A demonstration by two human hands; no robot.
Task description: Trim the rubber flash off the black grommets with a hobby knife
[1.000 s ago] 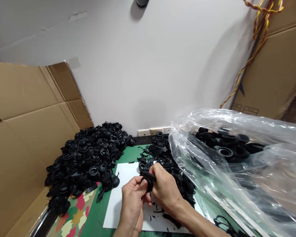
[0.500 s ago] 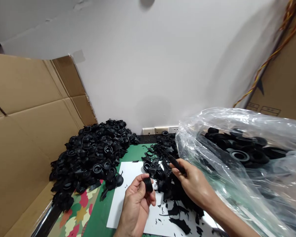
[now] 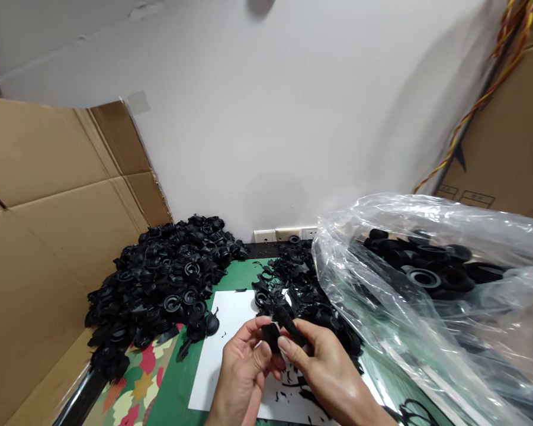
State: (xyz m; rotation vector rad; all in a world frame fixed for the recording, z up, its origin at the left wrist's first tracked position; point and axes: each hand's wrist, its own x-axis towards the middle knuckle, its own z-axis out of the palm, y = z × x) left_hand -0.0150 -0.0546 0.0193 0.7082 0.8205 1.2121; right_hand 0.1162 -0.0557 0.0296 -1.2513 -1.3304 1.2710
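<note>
Low over a white sheet [image 3: 213, 361], my left hand [image 3: 242, 370] pinches a small black ribbed rubber bellows [image 3: 270, 338] between thumb and fingers. My right hand [image 3: 333, 364] is closed around a slim black tool [image 3: 289, 324]; its working end is lost against the dark scraps, so its kind is unclear. The right thumb reaches the bellows' right side, and the two hands nearly meet. Black trimmings and ribbed pieces [image 3: 297, 278] lie behind and under the right hand.
On the left a large heap of untrimmed black rubber parts [image 3: 160, 284] leans toward a cardboard sheet [image 3: 48, 207]. A clear plastic bag [image 3: 382, 313] holding black rubber pieces [image 3: 426, 278] stands at right. Wall sockets [image 3: 284, 235] sit behind the green mat [image 3: 237, 275].
My right hand has come down and left with the tool, from over the scraps to the bellows. My left hand keeps the bellows in nearly the same place.
</note>
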